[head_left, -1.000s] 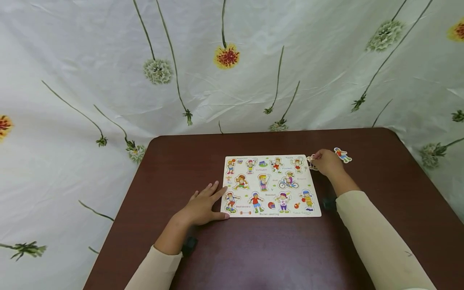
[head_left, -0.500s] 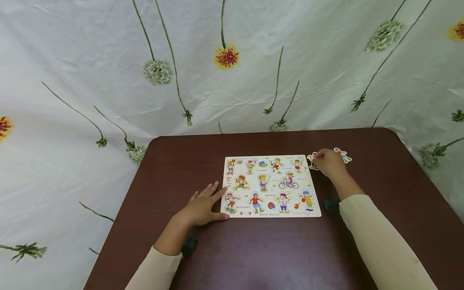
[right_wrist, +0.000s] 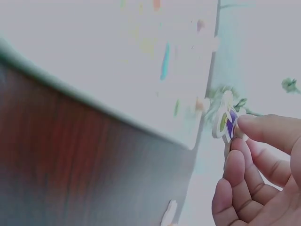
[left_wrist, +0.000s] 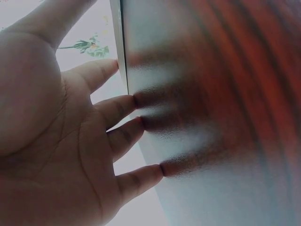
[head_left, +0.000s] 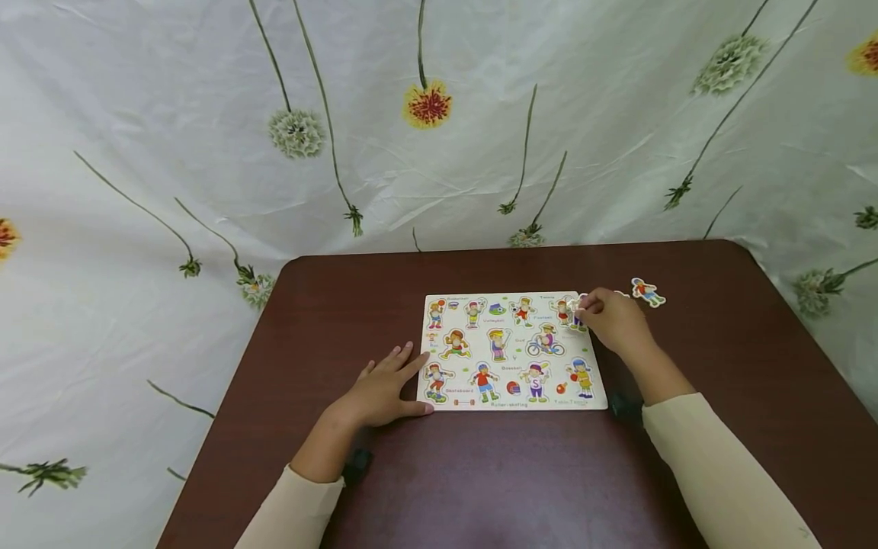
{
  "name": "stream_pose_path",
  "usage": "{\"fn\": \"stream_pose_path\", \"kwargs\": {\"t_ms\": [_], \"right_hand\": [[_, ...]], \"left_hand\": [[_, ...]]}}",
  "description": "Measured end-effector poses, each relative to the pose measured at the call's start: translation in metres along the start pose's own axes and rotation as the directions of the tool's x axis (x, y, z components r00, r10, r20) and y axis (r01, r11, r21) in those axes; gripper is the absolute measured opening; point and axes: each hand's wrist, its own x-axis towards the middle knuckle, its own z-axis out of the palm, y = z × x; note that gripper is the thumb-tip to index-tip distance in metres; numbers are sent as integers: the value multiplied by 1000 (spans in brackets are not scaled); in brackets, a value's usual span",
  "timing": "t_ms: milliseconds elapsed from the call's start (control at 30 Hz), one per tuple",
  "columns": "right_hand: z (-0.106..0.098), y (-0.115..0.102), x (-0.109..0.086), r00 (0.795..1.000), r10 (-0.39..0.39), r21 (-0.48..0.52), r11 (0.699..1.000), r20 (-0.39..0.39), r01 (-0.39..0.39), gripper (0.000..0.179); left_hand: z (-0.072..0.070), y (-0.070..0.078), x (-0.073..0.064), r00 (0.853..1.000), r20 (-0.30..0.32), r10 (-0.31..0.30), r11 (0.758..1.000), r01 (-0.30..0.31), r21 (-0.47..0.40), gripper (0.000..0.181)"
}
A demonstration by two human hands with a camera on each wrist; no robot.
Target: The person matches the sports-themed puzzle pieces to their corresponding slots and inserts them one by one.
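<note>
A white puzzle board (head_left: 511,308) printed with sports figures lies on the dark brown table. My left hand (head_left: 382,390) rests at its left edge, fingers spread, with thumb and index finger touching the board; the left wrist view shows straight fingers (left_wrist: 123,106) with their tips on the table. Over the board's upper right corner, my right hand (head_left: 620,324) pinches a figure-shaped puzzle piece (right_wrist: 227,121) with purple and yellow-green on it between thumb and fingertips. Its lower part is hidden by the fingers. Right of that hand lies another figure piece (head_left: 648,293) in red and blue.
The table (head_left: 494,473) has a back edge close to a white flowered cloth (head_left: 384,152) that hangs behind it. Part of another white piece (head_left: 622,294) shows just behind my right hand. Dark wrist cameras sit under both wrists.
My right hand has picked up the piece beside the board and brought it slightly left, over the board's upper right corner. The left hand has stayed in place.
</note>
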Motion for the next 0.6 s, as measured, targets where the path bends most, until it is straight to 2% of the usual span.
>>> {"fn": "stream_pose_path", "kwargs": {"t_ms": [300,600], "right_hand": [[7,-14,-29,993,-113,22,993,20,112,16],[28,-25,-52,976,-194,39,981,97,191,8]], "left_hand": [[2,0,1,1000,1,3,1000,-3,1,91],[1,0,0,1000,5,-9,1000,9,10,91]]}}
